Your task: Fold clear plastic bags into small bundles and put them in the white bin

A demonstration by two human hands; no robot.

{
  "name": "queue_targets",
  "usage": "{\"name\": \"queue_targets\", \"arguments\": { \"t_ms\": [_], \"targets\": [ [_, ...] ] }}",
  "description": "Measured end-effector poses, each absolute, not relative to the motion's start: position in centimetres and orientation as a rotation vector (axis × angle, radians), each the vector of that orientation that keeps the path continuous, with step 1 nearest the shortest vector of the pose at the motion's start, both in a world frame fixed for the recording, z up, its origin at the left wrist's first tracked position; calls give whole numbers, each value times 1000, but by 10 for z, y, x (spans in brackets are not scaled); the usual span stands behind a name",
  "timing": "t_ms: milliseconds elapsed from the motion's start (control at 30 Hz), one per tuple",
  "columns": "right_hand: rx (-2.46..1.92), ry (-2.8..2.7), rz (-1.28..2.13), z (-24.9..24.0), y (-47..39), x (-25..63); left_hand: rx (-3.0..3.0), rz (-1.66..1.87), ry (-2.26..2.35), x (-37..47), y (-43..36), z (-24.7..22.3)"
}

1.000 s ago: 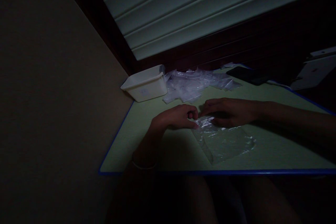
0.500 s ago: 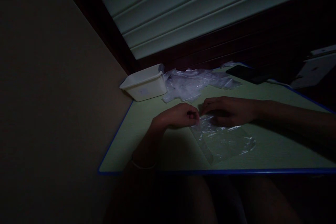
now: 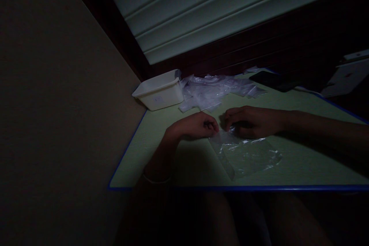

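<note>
A clear plastic bag lies flat on the pale green table, its surface creased and shiny. My left hand is closed, with thumb and fingertips pinching the bag's far left corner. Curled over the bag's far edge is my right hand, its fingers bent down onto the plastic. The dim light hides exactly what its fingertips grip. A small gap separates the two hands.
Behind the hands lies a heap of clear plastic bags. A white plastic bin stands to its left by the wall. A dark flat object rests at the back right, near a white box. Blue edging borders the table.
The fingers of my right hand have drawn slightly away from my left hand, widening the gap between them. The bag has stayed nearly in place.
</note>
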State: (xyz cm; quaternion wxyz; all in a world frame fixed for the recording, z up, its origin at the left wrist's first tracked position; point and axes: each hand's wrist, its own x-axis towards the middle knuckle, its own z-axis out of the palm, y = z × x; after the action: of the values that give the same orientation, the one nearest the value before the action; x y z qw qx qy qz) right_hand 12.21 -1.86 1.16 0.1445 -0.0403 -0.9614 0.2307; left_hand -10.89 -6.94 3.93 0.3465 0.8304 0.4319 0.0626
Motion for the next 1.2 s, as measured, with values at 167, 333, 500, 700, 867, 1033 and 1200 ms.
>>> {"name": "queue_targets", "arguments": {
  "t_ms": [167,333,500,700,867,1033,1200],
  "targets": [
    [-111,-2769,686,12,-19,122,2018,121,1142,-120,-69,42],
    [-117,-2774,687,12,-18,123,1926,207,1236,-123,-69,44],
    [-109,-2756,686,9,-16,123,1915,395,1120,-112,-68,36],
    [-286,-2671,828,13,-19,124,2087,282,1149,-108,-66,28],
    [-537,-2221,1114,21,-28,119,2147,256,1144,-106,-69,30],
    [-513,-2052,1435,17,-34,110,2208,223,1106,-103,-69,30],
    [-596,-2134,1508,10,-31,109,2219,200,1115,-103,-69,29]
  ]
}}
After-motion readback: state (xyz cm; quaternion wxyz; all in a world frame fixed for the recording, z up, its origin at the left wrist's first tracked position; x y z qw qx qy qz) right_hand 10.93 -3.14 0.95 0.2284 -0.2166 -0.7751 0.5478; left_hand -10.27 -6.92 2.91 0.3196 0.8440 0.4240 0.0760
